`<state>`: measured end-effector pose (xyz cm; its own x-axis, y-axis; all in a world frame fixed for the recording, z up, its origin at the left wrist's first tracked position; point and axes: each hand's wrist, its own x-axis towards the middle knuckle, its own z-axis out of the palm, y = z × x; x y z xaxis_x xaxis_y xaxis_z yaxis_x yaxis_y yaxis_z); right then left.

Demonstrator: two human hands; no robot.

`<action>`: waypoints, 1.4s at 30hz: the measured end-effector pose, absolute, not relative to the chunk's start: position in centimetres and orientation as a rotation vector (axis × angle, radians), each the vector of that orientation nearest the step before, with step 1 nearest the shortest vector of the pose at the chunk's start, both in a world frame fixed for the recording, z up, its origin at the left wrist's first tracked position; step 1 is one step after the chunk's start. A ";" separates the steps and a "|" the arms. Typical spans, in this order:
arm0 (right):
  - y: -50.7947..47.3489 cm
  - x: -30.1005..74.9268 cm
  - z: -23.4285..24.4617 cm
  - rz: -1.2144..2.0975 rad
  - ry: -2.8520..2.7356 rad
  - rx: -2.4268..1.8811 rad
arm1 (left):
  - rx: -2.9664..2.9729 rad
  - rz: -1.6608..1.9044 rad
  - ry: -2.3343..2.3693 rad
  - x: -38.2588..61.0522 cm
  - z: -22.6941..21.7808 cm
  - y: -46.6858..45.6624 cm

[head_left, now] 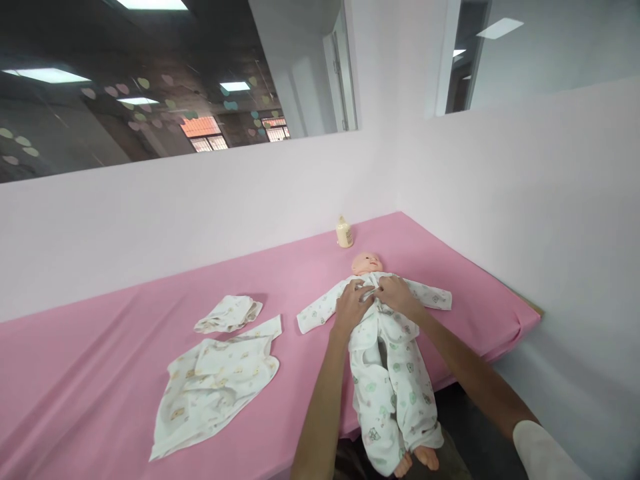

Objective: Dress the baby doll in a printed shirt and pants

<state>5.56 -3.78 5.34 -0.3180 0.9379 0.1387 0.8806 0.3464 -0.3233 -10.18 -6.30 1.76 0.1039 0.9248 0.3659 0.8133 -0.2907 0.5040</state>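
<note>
A baby doll lies on its back, head away from me and bare feet at the near edge. It wears a white printed baby jacket with both sleeves spread out, and white baby trousers with a green print. At the chest, my left hand has its fingers bent and pinched on the jacket's front. Close beside it, my right hand is closed on the other side of the same front. My fingers hide the exact bit of cloth between them.
A pink sheet covers the table, which meets white walls behind and at right. Left of the doll lie a spread white baby garment and a folded printed cloth. A cream pump bottle stands beyond the doll's head.
</note>
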 end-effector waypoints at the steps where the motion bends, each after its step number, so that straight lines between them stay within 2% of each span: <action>1: -3.8 5.7 5.3 0.356 -2.262 -1.557 | 2.184 0.969 1.731 -10.1 1.8 -6.3; 4: -3.6 6.0 4.8 0.608 -2.097 -1.323 | 2.126 1.075 1.631 -9.9 2.0 -6.5; 6: -3.5 6.1 4.3 0.644 -2.068 -1.272 | 2.069 1.155 1.560 -9.7 2.1 -6.5; 15: -5.7 6.0 3.8 0.447 -1.788 -1.546 | 1.782 1.381 1.605 -10.0 2.1 -5.9; 21: -8.5 5.3 4.7 0.334 -2.201 -1.498 | 1.951 1.243 1.687 -9.8 2.7 -8.1; 29: -8.1 5.3 3.9 0.148 -2.325 -1.585 | 2.374 0.803 1.852 -7.6 2.8 -12.7; 34: -7.6 5.5 4.1 0.312 -2.249 -1.570 | 2.420 0.865 1.920 -7.3 2.1 -12.2; 39: -7.4 7.1 4.3 0.764 -2.072 -1.241 | 2.267 1.082 1.853 -7.6 2.1 -11.8; 42: -7.6 7.6 4.1 0.827 -2.115 -1.104 | 2.088 1.186 1.680 -7.7 2.7 -12.0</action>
